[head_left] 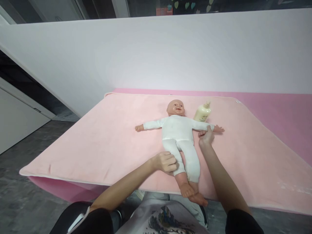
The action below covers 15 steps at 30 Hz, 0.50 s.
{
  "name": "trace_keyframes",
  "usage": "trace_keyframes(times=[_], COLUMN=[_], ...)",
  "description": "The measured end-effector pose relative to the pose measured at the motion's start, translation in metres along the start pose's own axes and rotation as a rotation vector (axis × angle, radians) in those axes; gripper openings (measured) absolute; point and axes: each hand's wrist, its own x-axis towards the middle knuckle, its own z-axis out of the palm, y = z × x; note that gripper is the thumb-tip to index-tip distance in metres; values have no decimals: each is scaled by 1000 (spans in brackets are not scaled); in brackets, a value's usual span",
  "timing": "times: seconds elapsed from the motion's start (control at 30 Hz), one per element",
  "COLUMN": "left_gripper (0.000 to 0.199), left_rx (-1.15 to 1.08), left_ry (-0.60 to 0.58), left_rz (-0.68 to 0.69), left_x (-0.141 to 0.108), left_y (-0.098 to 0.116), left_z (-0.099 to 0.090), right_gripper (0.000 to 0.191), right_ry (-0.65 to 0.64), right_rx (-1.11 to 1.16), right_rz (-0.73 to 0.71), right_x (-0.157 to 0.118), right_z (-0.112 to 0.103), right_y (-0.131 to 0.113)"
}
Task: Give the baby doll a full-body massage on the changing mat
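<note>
A baby doll (177, 128) with a bald head and white cloth body lies on its back, arms spread out and feet crossed at the near edge of the pink blanket. My right hand (206, 137) is closed around the sleeve near the wrist of the doll's arm on the right side, thumb against the cloth. Beside the doll's leg on the left, my left hand (165, 162) is curled with its knuckles up, touching the leg near the knee. Whatever its fingers hold is hidden. A pale yellow pump bottle (201, 113) lies tilted just above the held arm.
The peach-pink blanket (117, 139) covers most of a darker pink surface (275, 113). A white wall (156, 55) rises behind it. Grey floor (21, 182) shows on the left, next to a white door or panel (19, 113).
</note>
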Motion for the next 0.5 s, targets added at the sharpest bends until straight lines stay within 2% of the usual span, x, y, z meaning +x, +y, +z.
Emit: trace_keyframes(times=[0.13, 0.23, 0.37, 0.43, 0.5], left_gripper=[30, 31, 29, 34, 43], left_rx=[-20, -62, -62, -46, -41], left_ry=[32, 108, 182, 208, 208], left_rz=[-53, -159, -310, -466, -651], left_x=[-8, -12, -21, -28, -36], left_y=[-3, -7, -15, -19, -25], left_z=[0, -5, -13, -16, -17], right_gripper=[29, 27, 34, 36, 36], right_ry=[-1, -41, -198, -293, -445], right_rx=[-108, -182, -368, -582, -868], right_rz=[-68, -256, -542, -702, -868], right_x=[-1, -8, -22, -26, -27], right_z=[-1, -2, -4, -6, -9], right_y=[4, 8, 13, 16, 17])
